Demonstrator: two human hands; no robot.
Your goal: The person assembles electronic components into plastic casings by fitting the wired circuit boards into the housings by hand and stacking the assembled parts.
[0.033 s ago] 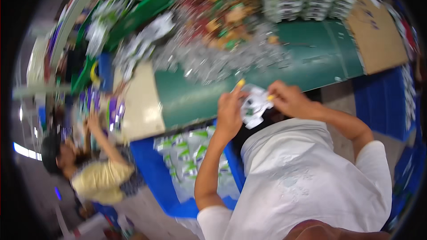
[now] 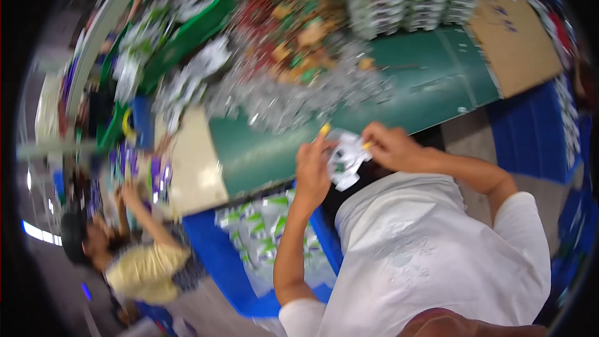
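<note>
Above my lap, in front of the green table edge, both hands hold a small white printed card piece (image 2: 347,161), apparently with clear plastic about it; blur hides its details. My left hand (image 2: 313,167) grips its left side, thumb and fingers closed, with a yellow cover on one fingertip. On the upper right side, my right hand (image 2: 392,146) pinches the same piece, and it too has a yellow fingertip cover. Just beyond the hands lies a spread of small clear plastic pieces (image 2: 284,103) on the green tabletop (image 2: 249,153).
Red, orange and green small parts (image 2: 299,43) lie heaped behind the clear pieces. Stacked white-green packs (image 2: 399,0) and a cardboard sheet (image 2: 515,43) are to the right. Below left, a blue bin (image 2: 215,243) holds several packs. A co-worker in yellow (image 2: 146,271) works at left.
The scene has shifted slightly left in view, with the table's near edge a little lower. Both hands keep their hold on the white card piece.
</note>
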